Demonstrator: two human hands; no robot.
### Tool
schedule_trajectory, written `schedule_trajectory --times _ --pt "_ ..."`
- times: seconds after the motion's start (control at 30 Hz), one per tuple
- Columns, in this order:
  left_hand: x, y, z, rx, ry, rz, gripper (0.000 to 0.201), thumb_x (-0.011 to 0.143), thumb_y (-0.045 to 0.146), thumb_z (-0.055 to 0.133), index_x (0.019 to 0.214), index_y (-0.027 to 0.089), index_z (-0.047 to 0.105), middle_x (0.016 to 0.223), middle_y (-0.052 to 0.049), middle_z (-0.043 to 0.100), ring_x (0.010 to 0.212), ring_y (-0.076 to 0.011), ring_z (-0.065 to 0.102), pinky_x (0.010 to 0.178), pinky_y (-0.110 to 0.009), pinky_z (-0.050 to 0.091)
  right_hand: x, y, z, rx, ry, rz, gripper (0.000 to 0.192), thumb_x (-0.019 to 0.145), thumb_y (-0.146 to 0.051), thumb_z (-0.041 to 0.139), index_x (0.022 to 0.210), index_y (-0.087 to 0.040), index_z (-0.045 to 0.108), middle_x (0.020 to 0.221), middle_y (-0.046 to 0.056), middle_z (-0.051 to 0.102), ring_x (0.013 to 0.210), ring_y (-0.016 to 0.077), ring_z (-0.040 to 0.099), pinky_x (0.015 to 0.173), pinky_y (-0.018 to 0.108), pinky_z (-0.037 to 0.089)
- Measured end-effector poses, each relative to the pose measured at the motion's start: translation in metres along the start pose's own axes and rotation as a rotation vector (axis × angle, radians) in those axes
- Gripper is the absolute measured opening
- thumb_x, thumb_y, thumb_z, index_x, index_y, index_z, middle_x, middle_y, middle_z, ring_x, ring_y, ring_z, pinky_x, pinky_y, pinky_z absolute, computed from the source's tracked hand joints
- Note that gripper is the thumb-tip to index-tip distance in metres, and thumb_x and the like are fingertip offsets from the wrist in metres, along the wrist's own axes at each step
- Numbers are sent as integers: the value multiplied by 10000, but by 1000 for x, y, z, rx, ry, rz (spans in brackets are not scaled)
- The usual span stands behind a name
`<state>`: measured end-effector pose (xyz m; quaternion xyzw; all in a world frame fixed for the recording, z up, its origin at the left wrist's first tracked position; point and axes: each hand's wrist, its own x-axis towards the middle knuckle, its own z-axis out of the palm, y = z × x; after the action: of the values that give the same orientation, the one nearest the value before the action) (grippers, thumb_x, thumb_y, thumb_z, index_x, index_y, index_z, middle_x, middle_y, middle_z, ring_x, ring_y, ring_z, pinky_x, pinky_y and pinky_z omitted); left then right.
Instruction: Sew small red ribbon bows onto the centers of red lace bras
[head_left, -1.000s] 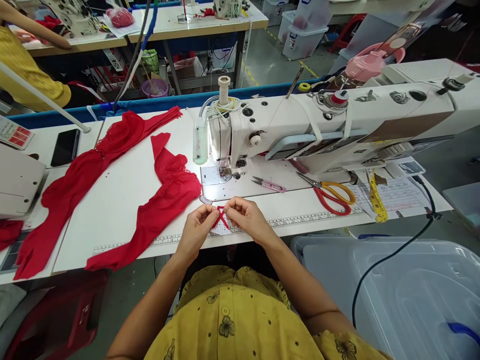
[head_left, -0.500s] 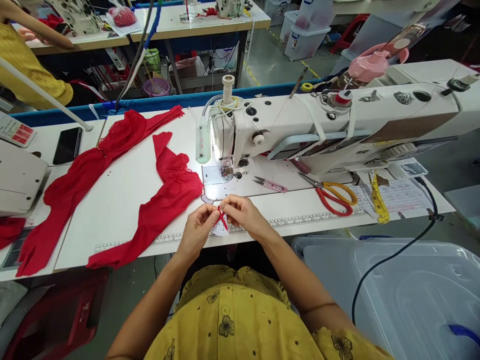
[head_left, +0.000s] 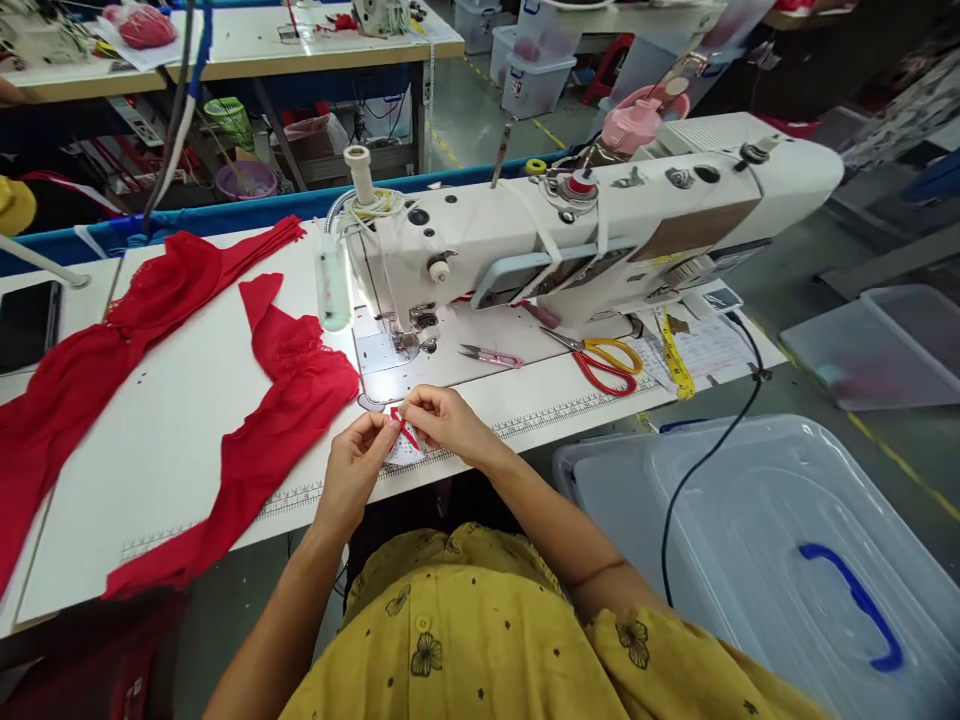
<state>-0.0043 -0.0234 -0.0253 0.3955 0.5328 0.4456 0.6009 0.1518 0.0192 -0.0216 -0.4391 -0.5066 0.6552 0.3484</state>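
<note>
Near the table's front edge, my left hand (head_left: 357, 462) pinches a narrow red fabric strip (head_left: 410, 436) between thumb and fingertips. My right hand (head_left: 448, 424) is closed on the same strip, just to the right, the fingertips of both hands almost meeting. Below the fingers hangs or lies a small white printed piece (head_left: 403, 454); whether it is joined to the strip I cannot tell. To the left, a red fabric piece with lace (head_left: 292, 390) lies on the white table (head_left: 172, 440). Behind my hands stands the sewing machine (head_left: 480, 235), its needle area lit.
Pink-handled thread snips (head_left: 491, 357) and scissors (head_left: 600, 360) with red and yellow handles lie right of my hands. A yellow tape measure (head_left: 677, 360) hangs over papers. A longer red garment piece (head_left: 135, 325) lies at left. A lidded plastic bin (head_left: 750, 520) stands at right.
The view has swung to the right, so everything appears shifted left. My hands keep their pinch on the red strip, with a slight shift of the fingers.
</note>
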Motion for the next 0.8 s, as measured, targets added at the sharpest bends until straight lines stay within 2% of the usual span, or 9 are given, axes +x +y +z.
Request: schedule_trajectory --times 0.33,0.8 --pt "-6 -1 5 45 33 88 286 793 447 753 826 176 668 744 9 633 669 -117 527 634 -223 413 -2 6 -2 -8 -41 -74 183 857 -339 618 770 -186 570 504 -87 466 422 60 381 424 186 295" --pt "-13 -12 5 115 64 225 260 810 425 733 817 178 652 729 19 591 652 -110 478 610 -224 365 -10 5 0 8 -73 -118 247 836 -384 668 752 -175 567 491 -92 478 408 53 376 409 186 294"
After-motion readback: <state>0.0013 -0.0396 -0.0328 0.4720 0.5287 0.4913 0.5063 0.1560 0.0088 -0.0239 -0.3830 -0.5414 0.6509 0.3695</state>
